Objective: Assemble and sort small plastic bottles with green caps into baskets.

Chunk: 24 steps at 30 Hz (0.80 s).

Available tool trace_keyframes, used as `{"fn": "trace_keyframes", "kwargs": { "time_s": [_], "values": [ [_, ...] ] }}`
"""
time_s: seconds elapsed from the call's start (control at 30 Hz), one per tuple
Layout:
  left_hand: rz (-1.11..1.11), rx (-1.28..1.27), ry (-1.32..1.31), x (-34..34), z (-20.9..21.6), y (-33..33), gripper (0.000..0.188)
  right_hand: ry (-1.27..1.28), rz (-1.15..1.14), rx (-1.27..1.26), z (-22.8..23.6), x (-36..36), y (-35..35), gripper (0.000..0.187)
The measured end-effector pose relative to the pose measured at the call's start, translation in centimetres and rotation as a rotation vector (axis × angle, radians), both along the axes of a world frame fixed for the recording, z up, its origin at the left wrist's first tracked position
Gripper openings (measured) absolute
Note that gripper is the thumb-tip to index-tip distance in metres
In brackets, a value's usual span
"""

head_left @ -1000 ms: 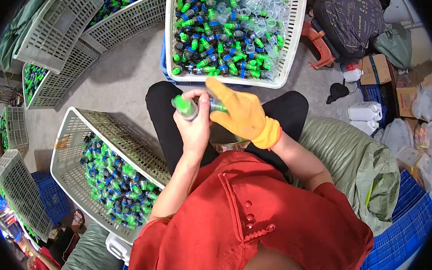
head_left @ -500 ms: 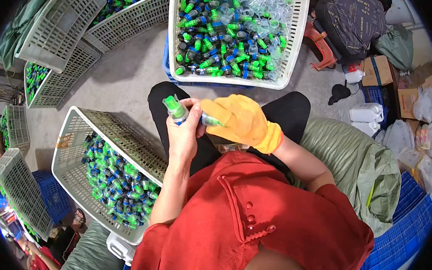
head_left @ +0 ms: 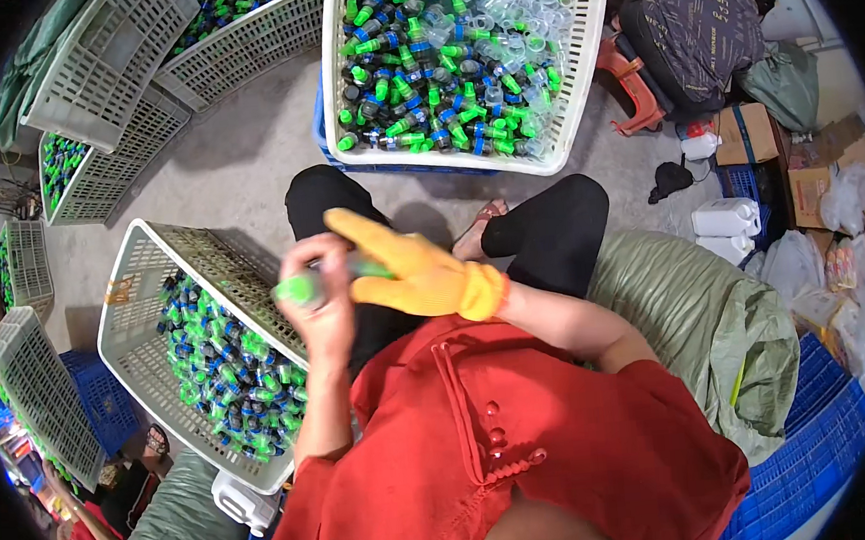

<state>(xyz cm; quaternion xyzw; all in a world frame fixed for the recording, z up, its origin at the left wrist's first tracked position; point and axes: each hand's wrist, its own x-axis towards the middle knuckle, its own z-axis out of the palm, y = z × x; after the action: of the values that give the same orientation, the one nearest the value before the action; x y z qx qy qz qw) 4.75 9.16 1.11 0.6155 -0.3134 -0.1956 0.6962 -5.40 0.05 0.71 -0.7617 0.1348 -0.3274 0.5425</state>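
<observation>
Left of my lap, near the rim of the slanted crate, my left hand (head_left: 322,303) is closed around a small green-topped bottle-like piece (head_left: 300,290), smeared by motion. A second green piece (head_left: 368,268) shows between this hand and my right hand (head_left: 415,276), which wears a yellow-orange knit glove. The gloved fingers are spread, with the thumb apart. Whether the glove grips that second piece is unclear. The slanted white crate (head_left: 128,326) holds many green, blue and dark pieces (head_left: 234,369).
Ahead stands a large white crate (head_left: 554,164) of similar pieces and clear plastic caps (head_left: 520,13). More crates (head_left: 237,58) line the left. To the right are a green sack (head_left: 677,323), white jugs (head_left: 725,219), an orange stool (head_left: 632,85) and cardboard boxes (head_left: 747,136).
Both hands have moved left and lower, toward the slanted crate. The gloved fingers have spread apart, and the piece in my left hand has tipped sideways.
</observation>
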Motion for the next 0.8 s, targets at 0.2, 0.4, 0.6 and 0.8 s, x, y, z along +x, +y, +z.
{"fn": "trace_keyframes", "kwargs": {
  "time_s": [0.2, 0.4, 0.6, 0.8],
  "values": [
    [0.515, 1.184, -0.375, 13.2, -4.9, 13.4, 0.049, 0.781, -0.131, -0.696, -2.3, 2.4, -11.6, 0.019],
    [0.164, 0.8, -0.362, 11.1, -6.9, 6.9, 0.058, 0.843, -0.308, -0.971, -8.7, 0.7, -18.8, 0.021],
    [-0.271, 0.238, -0.481, -0.9, -5.3, -12.2, 0.048, 0.424, -0.279, 0.06, -2.4, -1.8, -15.8, 0.031],
    [-0.473, 0.461, -0.061, -2.3, -8.3, -15.2, 0.041, 0.52, -0.586, -0.832, -5.0, -9.2, -23.8, 0.028]
  ]
}}
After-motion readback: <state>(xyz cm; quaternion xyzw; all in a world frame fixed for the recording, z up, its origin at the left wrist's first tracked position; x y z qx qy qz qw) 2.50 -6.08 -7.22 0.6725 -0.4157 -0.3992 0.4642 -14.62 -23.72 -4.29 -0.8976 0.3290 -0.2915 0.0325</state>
